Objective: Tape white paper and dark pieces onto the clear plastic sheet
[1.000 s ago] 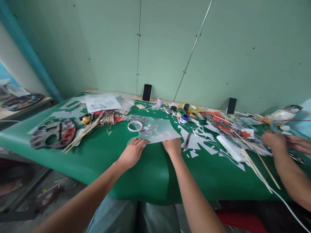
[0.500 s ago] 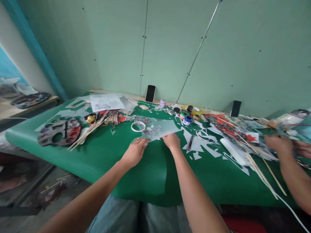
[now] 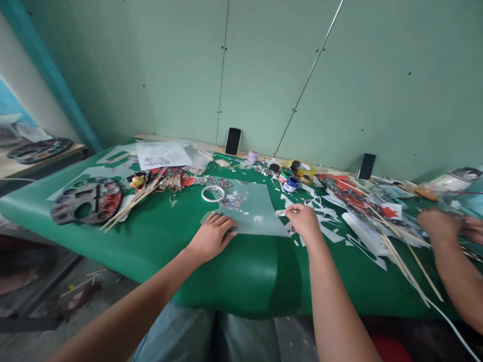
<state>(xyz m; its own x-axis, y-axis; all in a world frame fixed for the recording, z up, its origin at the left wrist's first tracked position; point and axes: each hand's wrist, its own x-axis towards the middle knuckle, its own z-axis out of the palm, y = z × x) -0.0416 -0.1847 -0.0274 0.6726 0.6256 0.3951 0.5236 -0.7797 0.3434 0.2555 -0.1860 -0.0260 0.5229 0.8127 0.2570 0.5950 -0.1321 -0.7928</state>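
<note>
A translucent sheet (image 3: pixel 258 197) lies on the green tabletop with a dark printed pattern showing under or on it. My left hand (image 3: pixel 214 232) rests over its near left edge, fingers stretched out and lying flat. To the right of the sheet, my right hand (image 3: pixel 305 219) is closed around a slim craft knife (image 3: pixel 280 213). The silvery end of the knife points left toward the sheet's right edge; its rest is hidden by my fingers. A white ring (image 3: pixel 205 197) sits at the sheet's left side.
A stained paint palette (image 3: pixel 71 207) and wooden sticks (image 3: pixel 130 207) lie left. Paint jars (image 3: pixel 291 184), paper scraps (image 3: pixel 331 232) and a white roll (image 3: pixel 362 232) are right. Phones (image 3: pixel 233 141) lean at the back. Another person's hands (image 3: pixel 439 223) work at far right.
My right hand has left the sheet's near edge, moved right and picked up the craft knife from the scraps. The sheet now lies flatter. My left hand stays at its near edge.
</note>
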